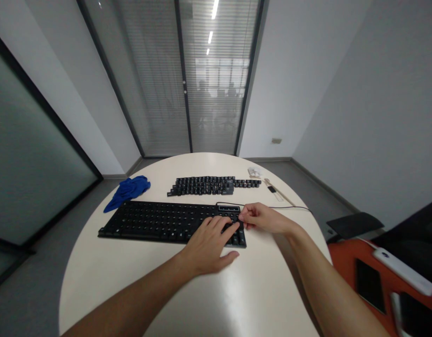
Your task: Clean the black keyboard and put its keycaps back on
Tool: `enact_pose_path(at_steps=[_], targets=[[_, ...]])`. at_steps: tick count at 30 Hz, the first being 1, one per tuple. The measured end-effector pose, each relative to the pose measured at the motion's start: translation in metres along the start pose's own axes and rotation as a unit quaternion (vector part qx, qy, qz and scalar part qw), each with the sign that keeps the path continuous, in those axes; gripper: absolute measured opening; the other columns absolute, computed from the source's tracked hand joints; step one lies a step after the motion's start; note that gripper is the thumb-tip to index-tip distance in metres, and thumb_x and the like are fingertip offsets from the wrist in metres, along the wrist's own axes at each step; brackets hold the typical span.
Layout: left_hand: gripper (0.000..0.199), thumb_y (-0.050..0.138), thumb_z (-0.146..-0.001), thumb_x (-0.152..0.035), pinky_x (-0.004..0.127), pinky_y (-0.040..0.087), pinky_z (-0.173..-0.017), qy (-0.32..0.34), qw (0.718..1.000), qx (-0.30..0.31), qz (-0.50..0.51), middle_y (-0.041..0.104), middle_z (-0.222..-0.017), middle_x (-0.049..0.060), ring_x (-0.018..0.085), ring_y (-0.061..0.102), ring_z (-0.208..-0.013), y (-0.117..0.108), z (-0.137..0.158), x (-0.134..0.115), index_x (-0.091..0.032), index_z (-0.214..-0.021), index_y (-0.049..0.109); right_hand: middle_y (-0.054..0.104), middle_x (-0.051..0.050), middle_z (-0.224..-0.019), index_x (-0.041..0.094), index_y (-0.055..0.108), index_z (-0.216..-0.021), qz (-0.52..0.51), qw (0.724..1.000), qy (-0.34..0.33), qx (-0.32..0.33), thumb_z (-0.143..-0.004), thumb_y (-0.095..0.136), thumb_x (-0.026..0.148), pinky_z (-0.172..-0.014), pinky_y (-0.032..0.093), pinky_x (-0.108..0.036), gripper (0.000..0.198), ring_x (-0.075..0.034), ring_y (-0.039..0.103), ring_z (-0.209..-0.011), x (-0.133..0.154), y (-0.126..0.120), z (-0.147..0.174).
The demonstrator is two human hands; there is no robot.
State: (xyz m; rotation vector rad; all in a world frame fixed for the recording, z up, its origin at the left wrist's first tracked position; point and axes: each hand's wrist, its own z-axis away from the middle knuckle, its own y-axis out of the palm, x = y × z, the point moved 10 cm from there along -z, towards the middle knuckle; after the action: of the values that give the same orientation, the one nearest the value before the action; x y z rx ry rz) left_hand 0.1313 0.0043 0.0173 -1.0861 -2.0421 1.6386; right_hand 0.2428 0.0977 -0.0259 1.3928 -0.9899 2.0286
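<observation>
A black keyboard (149, 220) lies on the round table, most of its left and middle part showing bare key sockets. My left hand (211, 241) rests over its right section, palm down, fingers stretched forward and thumb spread to the side. At the keyboard's right edge, by the number pad, my right hand (256, 216) has its thumb and fingertips pinched together; whatever is between them is too small to make out. Loose black keycaps (205, 186) stand in rows behind the keyboard. A thin cable (289, 207) runs behind my right hand.
A blue cloth (130, 189) lies at the table's left, touching or near the keyboard's corner. At the back right are a small clear bag (254, 172), a thin stick (282, 193) and a wire tool (274, 191). An orange chair (349, 262) holds a phone (369, 284) and a power strip (404, 270).
</observation>
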Motion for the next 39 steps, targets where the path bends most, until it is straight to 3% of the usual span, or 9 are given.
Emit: enact_pose_path(at_steps=[11,20,28,39], targets=[[0.06,0.061,-0.091,-0.045,0.05,0.038,-0.108,-0.001,1.0,-0.008,0.003,0.053,-0.139,0.014,0.032,0.048,-0.126,0.0,0.002,0.002,-0.019,-0.142,0.045,0.063,-0.001,-0.072,0.018,0.056,-0.085,0.033,0.998,-0.031,-0.031,-0.083,0.065,0.066,-0.057,0.039,-0.026,0.049,-0.012,0.055,-0.062,0.004,-0.007,0.0],[0.062,0.063,-0.09,-0.044,0.05,0.038,-0.11,0.003,1.0,-0.001,-0.002,0.053,-0.14,0.014,0.032,0.048,-0.126,-0.001,0.004,0.002,-0.015,-0.142,0.046,0.064,-0.001,-0.076,0.016,0.06,-0.098,0.01,0.999,-0.043,-0.023,-0.084,0.069,0.043,-0.069,0.045,-0.03,0.032,-0.015,0.059,-0.07,0.008,-0.007,0.002],[0.062,0.062,-0.091,-0.045,0.051,0.039,-0.11,0.004,1.0,0.002,-0.005,0.052,-0.141,0.014,0.032,0.048,-0.127,0.001,0.007,0.006,-0.015,-0.143,0.045,0.063,-0.001,-0.081,0.016,0.056,-0.106,-0.018,0.999,-0.03,0.04,-0.085,0.068,0.056,-0.076,0.046,-0.031,0.046,-0.015,0.059,-0.076,0.005,0.001,0.007],[0.062,0.062,-0.092,-0.045,0.049,0.038,-0.111,0.002,1.0,0.005,-0.011,0.052,-0.141,0.014,0.031,0.048,-0.127,0.001,0.007,0.006,-0.015,-0.143,0.045,0.063,-0.004,-0.088,0.016,0.059,-0.106,0.051,0.998,-0.031,0.022,-0.091,0.061,0.055,-0.075,0.045,-0.032,0.042,-0.016,0.056,-0.078,-0.004,-0.005,0.004]])
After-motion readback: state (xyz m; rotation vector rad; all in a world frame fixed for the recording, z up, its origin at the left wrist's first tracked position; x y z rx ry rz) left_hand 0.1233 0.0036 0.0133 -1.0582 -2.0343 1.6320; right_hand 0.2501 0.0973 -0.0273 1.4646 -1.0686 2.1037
